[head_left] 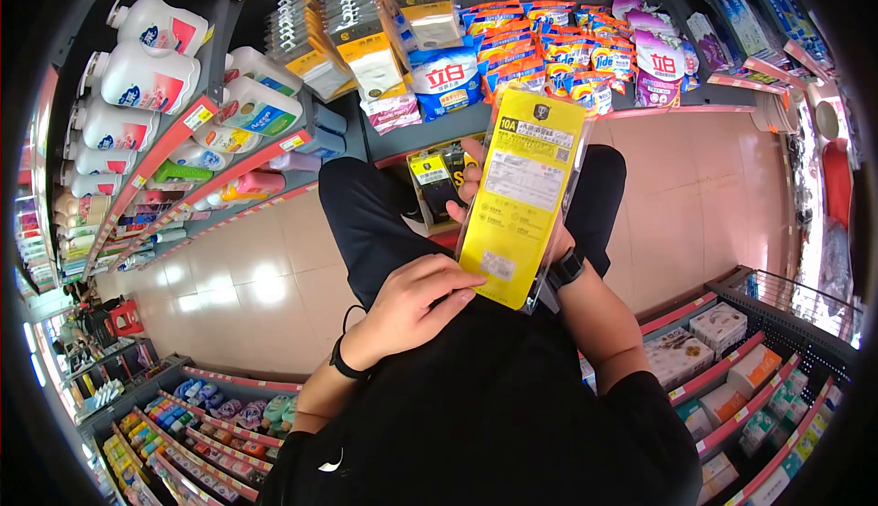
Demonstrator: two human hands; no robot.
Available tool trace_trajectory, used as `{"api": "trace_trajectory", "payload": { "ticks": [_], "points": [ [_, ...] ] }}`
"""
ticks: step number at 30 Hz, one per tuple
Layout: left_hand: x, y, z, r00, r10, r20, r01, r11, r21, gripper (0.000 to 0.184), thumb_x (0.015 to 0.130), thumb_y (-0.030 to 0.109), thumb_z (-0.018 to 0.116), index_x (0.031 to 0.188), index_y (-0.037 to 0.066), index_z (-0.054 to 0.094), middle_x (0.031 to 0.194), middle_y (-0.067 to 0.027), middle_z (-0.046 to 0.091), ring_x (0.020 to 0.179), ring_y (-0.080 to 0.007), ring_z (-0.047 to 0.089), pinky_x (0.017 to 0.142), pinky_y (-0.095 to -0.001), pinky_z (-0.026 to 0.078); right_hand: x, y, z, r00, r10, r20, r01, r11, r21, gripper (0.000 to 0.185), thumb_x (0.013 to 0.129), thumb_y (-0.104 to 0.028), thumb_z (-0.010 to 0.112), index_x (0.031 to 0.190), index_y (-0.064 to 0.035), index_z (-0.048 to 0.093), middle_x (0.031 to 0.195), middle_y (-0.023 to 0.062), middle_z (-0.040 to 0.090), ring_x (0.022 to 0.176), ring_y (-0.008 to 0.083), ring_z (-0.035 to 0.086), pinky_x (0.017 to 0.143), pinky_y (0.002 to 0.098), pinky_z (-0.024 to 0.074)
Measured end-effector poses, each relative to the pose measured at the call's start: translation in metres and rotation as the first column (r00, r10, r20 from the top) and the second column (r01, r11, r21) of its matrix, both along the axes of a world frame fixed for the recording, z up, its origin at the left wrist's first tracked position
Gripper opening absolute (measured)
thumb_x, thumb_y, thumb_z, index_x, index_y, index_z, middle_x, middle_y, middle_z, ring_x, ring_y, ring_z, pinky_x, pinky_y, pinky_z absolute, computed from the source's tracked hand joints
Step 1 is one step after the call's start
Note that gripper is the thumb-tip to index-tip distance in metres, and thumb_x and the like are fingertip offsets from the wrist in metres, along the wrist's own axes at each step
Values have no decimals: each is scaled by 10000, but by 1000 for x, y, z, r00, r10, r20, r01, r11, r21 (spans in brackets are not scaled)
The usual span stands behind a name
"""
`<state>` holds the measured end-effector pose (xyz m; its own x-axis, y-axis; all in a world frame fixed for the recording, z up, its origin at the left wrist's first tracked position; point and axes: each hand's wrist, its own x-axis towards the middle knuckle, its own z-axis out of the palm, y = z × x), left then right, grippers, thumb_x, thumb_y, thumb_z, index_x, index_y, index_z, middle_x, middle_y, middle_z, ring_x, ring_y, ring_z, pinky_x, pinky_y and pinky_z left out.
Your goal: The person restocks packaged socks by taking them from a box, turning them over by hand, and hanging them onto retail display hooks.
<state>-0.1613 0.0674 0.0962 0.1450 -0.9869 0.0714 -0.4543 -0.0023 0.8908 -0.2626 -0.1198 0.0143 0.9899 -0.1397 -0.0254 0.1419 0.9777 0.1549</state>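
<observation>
A long, flat package [517,204] with a yellow printed card marked 10A, inside clear plastic, is tilted up over my lap. My right hand [471,181] holds it from behind; the fingers show past its left edge, and the palm is mostly hidden. My left hand [425,291], palm down with fingers extended, touches the lower left edge of the package with a fingertip. Beyond my hands, between my knees, stands an open carton [445,229] with black and yellow packages [430,172] in it.
Bagged detergent [445,80] lines the shelf ahead, beneath hanging packs [370,53]. White pump bottles [146,76] fill shelves at left. Behind me are racks with bottles [174,414] and boxes [718,326]. A tiled floor [695,195] shows on both sides.
</observation>
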Motion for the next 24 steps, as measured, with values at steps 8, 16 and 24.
{"api": "trace_trajectory", "payload": {
  "ticks": [8,16,24],
  "points": [
    [0,-3,3,999,11,-38,-8,996,91,283,914,73,675,1195,45,664,948,-106,645,829,-258,655,742,-352,532,2,-4,-1,979,-11,-205,-14,993,-119,595,1002,-449,512,1422,-31,463,1000,76,553,959,210,588,1031,477,471],
    [-7,-11,-12,970,162,-183,-126,973,195,333,1003,125,579,1317,23,537,968,-76,617,791,-155,606,734,-302,507,-9,-12,-18,979,-37,-202,-7,977,-215,274,1039,-229,516,1276,-95,549,1085,95,655,1024,241,636,942,414,514],
    [-11,-36,-22,972,223,-69,-191,930,315,369,968,207,664,1263,19,545,858,-60,601,704,-146,567,669,-295,483,-22,-32,-30,922,-161,-351,32,937,-348,284,1063,-164,502,1334,-81,517,1240,60,642,1145,188,634,985,398,518]
  ]
}}
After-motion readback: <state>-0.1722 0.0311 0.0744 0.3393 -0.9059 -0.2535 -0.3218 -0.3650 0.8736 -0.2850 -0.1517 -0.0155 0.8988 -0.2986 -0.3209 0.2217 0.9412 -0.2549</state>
